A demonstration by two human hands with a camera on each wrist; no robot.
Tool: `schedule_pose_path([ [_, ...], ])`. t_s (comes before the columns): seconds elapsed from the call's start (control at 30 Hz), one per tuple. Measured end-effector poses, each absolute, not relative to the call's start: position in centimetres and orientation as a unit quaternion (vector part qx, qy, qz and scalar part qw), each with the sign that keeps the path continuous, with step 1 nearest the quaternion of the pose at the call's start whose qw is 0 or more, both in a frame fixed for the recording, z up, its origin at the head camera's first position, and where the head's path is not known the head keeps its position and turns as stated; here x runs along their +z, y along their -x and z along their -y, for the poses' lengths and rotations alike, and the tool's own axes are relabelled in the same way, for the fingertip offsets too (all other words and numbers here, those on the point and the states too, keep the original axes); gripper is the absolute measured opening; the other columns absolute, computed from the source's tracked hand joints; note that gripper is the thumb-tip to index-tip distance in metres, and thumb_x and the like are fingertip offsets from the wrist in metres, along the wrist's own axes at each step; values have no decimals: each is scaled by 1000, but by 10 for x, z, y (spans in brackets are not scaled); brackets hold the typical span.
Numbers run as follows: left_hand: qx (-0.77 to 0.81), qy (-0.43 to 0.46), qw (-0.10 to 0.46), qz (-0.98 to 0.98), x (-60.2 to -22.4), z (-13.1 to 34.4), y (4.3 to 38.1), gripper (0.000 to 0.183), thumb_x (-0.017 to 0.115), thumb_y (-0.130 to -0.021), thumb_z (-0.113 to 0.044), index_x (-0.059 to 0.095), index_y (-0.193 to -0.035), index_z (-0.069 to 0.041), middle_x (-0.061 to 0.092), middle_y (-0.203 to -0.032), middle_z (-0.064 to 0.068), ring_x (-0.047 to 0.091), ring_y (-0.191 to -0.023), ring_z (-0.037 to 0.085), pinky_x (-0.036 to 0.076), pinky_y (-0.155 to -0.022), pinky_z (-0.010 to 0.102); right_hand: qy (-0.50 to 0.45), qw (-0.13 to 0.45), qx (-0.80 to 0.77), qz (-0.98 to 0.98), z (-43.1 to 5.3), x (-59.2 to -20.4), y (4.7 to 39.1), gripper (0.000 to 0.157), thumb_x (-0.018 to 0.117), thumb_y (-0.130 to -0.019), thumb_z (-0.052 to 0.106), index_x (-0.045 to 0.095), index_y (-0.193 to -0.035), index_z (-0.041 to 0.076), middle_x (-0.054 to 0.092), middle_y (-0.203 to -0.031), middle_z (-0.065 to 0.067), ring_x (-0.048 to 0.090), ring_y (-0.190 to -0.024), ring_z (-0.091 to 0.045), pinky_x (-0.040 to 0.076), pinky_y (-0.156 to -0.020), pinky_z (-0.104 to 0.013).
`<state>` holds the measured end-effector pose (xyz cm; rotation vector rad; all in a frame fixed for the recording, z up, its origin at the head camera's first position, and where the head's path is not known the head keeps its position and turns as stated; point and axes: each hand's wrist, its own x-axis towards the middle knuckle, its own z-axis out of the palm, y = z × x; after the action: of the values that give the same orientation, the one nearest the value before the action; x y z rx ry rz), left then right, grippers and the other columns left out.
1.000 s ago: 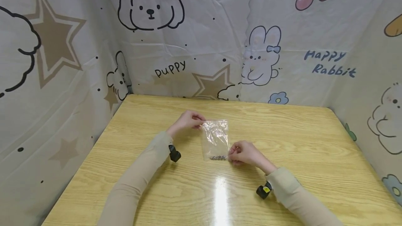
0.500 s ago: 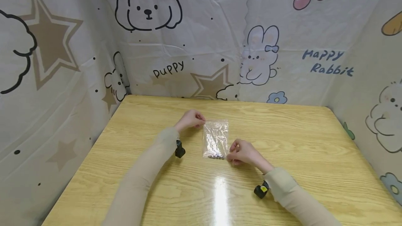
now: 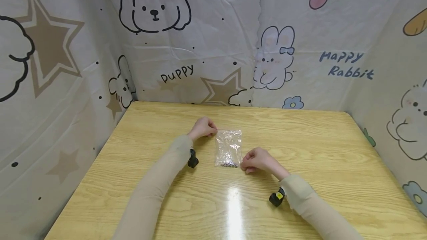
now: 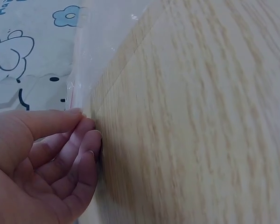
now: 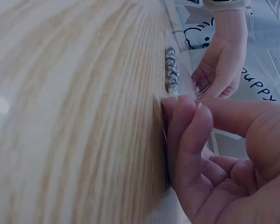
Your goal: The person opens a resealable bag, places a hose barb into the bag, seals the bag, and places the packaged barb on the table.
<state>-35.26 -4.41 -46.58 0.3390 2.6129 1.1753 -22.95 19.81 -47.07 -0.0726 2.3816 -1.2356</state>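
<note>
A clear plastic zip bag (image 3: 228, 147) lies on the table with small shiny metal pieces (image 3: 230, 165) gathered along its near edge. In the right wrist view these metal pieces (image 5: 171, 70) look like a row of little balls, though their exact kind is hard to tell. My left hand (image 3: 203, 127) pinches the bag's far left corner, by the reddish zip line; thumb and forefinger meet there in the left wrist view. At the near right corner, my right hand (image 3: 258, 160) pinches the bag between thumb and fingers.
The wood-grain table (image 3: 300, 136) spreads around the bag, with a bright glare streak in front. Printed curtains (image 3: 213, 47) stand along its back and sides. A small black camera (image 3: 192, 158) is strapped at the left wrist, another black camera (image 3: 277, 197) at the right.
My left forearm has shifted slightly right, while the hand stays at the bag's corner. The bag lies a little flatter and its glints have changed. The right hand has barely moved.
</note>
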Motion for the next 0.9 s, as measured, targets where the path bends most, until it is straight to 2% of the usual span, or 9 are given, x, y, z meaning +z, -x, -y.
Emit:
schedule_pose_path([
  [0.2, 395, -119, 115, -904, -471, 42, 355, 11, 71, -87, -9, 75, -88, 1, 72, -74, 10, 58, -56, 9, 48, -54, 17, 32, 237, -439, -866, -198, -469, 232, 13, 73, -86, 12, 70, -86, 0, 75, -78, -7, 66, -59, -6, 58, -60, -19],
  [0.47, 375, -106, 111, -914, -471, 42, 353, 10, 70, -87, -9, 74, -83, -1, 66, -66, 4, 54, -57, 10, 46, -60, 19, 35, 242, -432, -868, -194, -466, 233, 13, 75, -85, 13, 71, -84, 0, 75, -74, -6, 66, -58, -7, 59, -60, -21],
  [0.63, 375, -102, 108, -915, -473, 43, 353, 10, 70, -87, -9, 74, -81, -2, 66, -65, 4, 55, -57, 11, 47, -63, 20, 29, 247, -432, -867, -193, -466, 234, 13, 75, -85, 12, 71, -85, 0, 74, -75, -8, 66, -58, -7, 58, -59, -21],
  [0.9, 390, -95, 110, -909, -475, 45, 351, 7, 72, -85, -7, 72, -81, -1, 69, -68, 8, 57, -57, 12, 48, -60, 20, 41, 227, -406, -884, -197, -465, 233, 14, 75, -86, 15, 70, -84, 2, 74, -75, -6, 68, -61, -10, 60, -63, -25],
])
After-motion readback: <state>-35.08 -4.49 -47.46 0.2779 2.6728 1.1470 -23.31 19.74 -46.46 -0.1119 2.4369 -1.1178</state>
